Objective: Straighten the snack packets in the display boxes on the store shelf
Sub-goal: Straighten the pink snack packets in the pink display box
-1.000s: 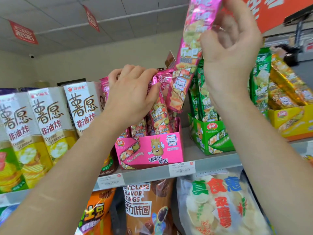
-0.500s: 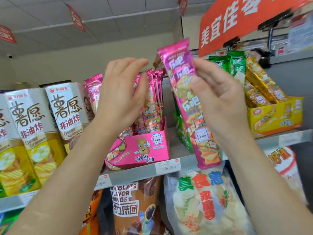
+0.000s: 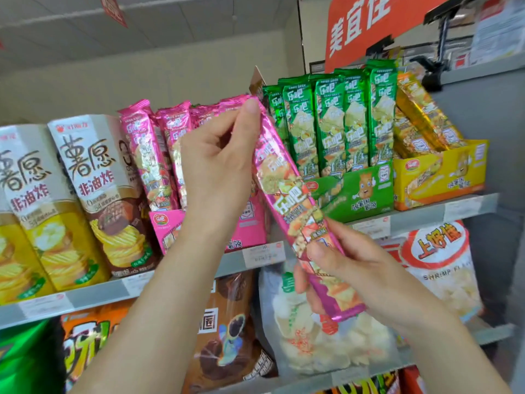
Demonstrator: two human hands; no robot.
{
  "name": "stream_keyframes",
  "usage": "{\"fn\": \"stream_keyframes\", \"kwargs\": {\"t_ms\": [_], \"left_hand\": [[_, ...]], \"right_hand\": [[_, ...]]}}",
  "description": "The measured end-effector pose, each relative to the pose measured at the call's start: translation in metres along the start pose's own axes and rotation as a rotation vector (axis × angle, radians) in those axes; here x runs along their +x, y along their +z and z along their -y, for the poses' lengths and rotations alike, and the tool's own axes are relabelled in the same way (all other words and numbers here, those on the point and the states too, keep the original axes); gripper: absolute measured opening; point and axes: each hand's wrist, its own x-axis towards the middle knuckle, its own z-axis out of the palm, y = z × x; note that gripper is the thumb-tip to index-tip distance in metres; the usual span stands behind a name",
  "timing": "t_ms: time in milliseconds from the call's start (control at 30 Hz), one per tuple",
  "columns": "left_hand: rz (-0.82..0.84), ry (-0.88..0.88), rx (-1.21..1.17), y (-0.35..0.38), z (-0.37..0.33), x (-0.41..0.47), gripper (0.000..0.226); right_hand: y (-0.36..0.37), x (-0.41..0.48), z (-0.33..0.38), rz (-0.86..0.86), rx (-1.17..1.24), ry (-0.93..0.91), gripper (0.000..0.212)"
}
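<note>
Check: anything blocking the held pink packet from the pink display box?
Nothing foreign visible. The pink packet, held tilted by left hand and right hand, hangs in front of the pink display box. The left hand hides the box's right part, so a free slot beside the standing packets cannot be confirmed.

I look up at a pale tiled ceiling (image 3: 199,27) with a small red tag (image 3: 113,9) hanging from it, and a plain beige wall (image 3: 170,78) behind. A grey metal shelf (image 3: 93,294) crosses my view, paper price labels (image 3: 262,254) on its front edge, a grey side panel (image 3: 483,115) at its right end. Above that panel a big red sign (image 3: 366,27) with white characters sits tilted.
</note>
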Motion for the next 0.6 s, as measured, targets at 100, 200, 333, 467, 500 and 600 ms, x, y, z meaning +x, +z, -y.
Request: {"fn": "stream_keyframes", "kwargs": {"t_ms": [100, 200, 333, 467, 500, 600], "left_hand": [[-0.084, -0.176, -0.144, 0.014, 0.000, -0.010, 0.032], [-0.113, -0.367, -0.321, 0.031, -0.003, -0.023, 0.020], [-0.107, -0.406, -0.309, 0.055, -0.011, -0.049, 0.015], [-0.132, -0.389, -0.229, 0.077, -0.018, -0.081, 0.026], [-0.122, -0.395, -0.192, 0.081, -0.020, -0.089, 0.029], [-0.127, -0.471, -0.177, 0.089, -0.027, -0.111, 0.019]], "right_hand": [[-0.005, -0.016, -0.007, -0.129, -0.055, -0.033, 0.031], [-0.012, -0.032, -0.010, -0.152, -0.062, -0.021, 0.028], [-0.024, -0.056, -0.015, -0.221, -0.220, -0.053, 0.026], [-0.026, -0.076, -0.021, -0.342, -0.433, -0.142, 0.024], [-0.026, -0.079, -0.021, -0.371, -0.493, -0.151, 0.023], [-0.030, -0.085, -0.017, -0.439, -0.678, -0.192, 0.020]]}}
